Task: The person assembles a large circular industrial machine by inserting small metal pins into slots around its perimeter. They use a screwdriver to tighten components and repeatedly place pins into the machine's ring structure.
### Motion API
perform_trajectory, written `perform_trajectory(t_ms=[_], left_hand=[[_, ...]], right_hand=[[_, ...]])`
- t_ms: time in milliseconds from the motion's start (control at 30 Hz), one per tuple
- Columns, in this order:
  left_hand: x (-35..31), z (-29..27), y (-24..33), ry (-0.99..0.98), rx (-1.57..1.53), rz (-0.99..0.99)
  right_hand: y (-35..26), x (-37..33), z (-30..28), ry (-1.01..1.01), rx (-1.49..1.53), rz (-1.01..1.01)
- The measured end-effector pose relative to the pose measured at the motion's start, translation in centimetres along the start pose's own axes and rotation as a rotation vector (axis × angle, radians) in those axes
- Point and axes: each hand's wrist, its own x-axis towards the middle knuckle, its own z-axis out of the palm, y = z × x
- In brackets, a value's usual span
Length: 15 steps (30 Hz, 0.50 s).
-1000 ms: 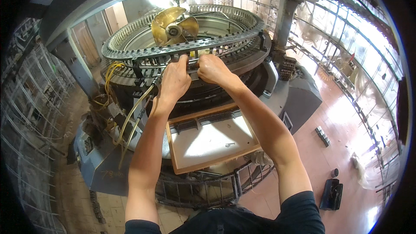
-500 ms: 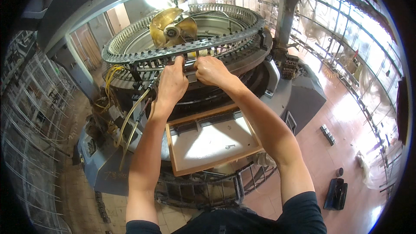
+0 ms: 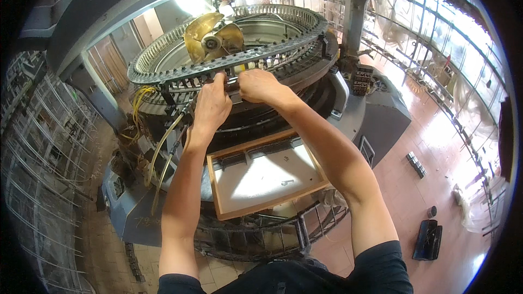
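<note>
Both hands work at the near rim of a large round knitting machine (image 3: 313, 90), just below its raised ring (image 3: 182, 72). My left hand (image 3: 213, 103) is closed, thumb and fingers pressed together near the machine's edge. Close beside it on the right, my right hand (image 3: 260, 85) curls into a fist, its back toward me. Whatever the fingers grip is too small or hidden to make out. Below my forearms lies a shallow wood-framed tray (image 3: 214, 188) with a white bottom. Small metal bits rest in it, and a row of dark pieces lines its far side.
A brass-coloured fan (image 3: 211, 43) stands inside the ring. Pale hoses (image 3: 168, 133) hang beside my left forearm, with yellow cables (image 3: 143, 93) farther left. Metal blocks (image 3: 362, 79) are stacked at right; other blocks (image 3: 415, 164) and a black case (image 3: 427, 240) lie on the floor.
The view has shifted slightly, moving the machine a little leftward in the picture. My right fist has turned a bit; both hands stay at the same spot on the rim.
</note>
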Motion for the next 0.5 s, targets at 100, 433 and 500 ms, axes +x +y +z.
perform_trajectory(t_ms=[100,433,500], left_hand=[[0.1,-0.3,-0.1,-0.033,-0.014,-0.024],[1.1,-0.4,-0.1,-0.034,-0.026,-0.099],[1.2,-0.3,-0.1,-0.048,-0.041,-0.127]], right_hand=[[0.8,-0.4,0.1,0.043,0.059,0.009],[-0.4,0.4,-0.4,-0.018,0.155,0.169],[-0.6,0.2,-0.7,-0.041,0.15,0.168]])
